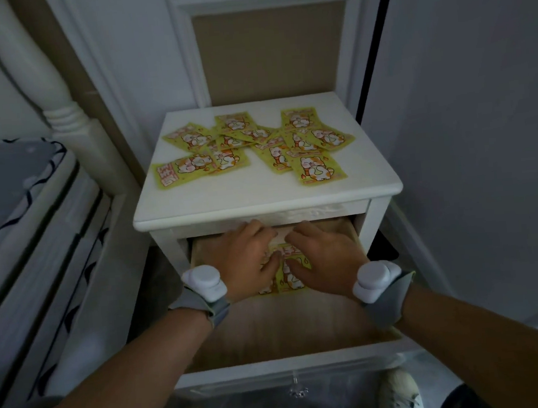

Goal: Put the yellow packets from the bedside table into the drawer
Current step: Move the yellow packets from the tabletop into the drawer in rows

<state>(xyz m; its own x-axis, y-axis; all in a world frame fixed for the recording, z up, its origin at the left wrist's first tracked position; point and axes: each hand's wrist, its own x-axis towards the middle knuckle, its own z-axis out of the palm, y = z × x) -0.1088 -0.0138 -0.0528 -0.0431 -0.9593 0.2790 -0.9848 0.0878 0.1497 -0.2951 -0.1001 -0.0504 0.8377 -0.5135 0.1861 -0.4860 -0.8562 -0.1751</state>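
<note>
Two hands down inside the pulled-out pale wooden drawer (pixel 282 329), palms flat. Left hand (pixel 245 264) and right hand (pixel 326 260) pressed side by side, fingers spread and loose, gripping nothing, settling a few yellow cartoon-cat foil packets (pixel 285 275) against the drawer floor toward its back. Grey wrist straps with white round pods worn on both forearms.

Step judged as the drop-off of one batch: packets laid down, not yet let go of entirely. Most of the job judged still ahead, since roughly a dozen more yellow packets (pixel 253 146) lay scattered and overlapping across the white painted bench (pixel 260 194), two loose clusters toward the back half of the top. Next move likely called for lifting both hands clear of the drawer, reaching up over the bench edge, and gathering another overlapping cluster; thin slippery foil probably easier swept together than pinched singly.

Dim room. White panelled wall behind, a white turned bedpost (pixel 68 123) and a grey-patterned mattress at left, pale shoes visible on the floor below.
</note>
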